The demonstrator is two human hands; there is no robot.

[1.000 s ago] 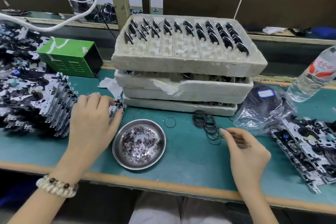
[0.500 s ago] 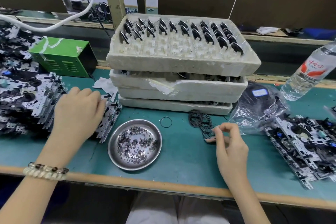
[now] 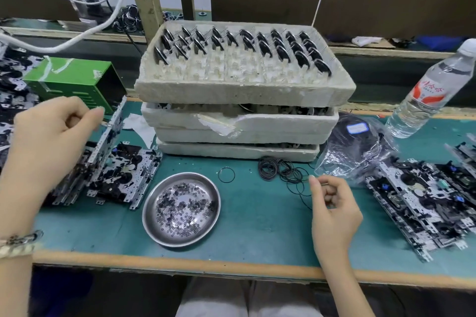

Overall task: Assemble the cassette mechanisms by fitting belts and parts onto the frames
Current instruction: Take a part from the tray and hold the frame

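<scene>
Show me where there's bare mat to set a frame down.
Widest bare mat: between the dish and the right hand, down to the bench edge. Smaller patch: left of the dish, in front of the frames. Crowded: belts by the foam trays.

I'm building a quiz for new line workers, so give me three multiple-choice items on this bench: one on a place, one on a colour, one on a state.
1. Where does the round steel dish of small washers stand? A) on the teal bench mat, in front of the stacked white foam trays; B) on the person's lap; C) inside the top tray.
2. What colour is the vented metal box behind the left hand? A) red; B) green; C) yellow.
3. How is the silver metal cassette frame held by the left hand's fingers? A) lying flat under the dish; B) tilted up on edge; C) sealed in a bag.
Answers: 1 A, the dish sits on the mat just before the stack; 2 B, its painted sides are green; 3 B, it leans steeply in the hand.
</scene>
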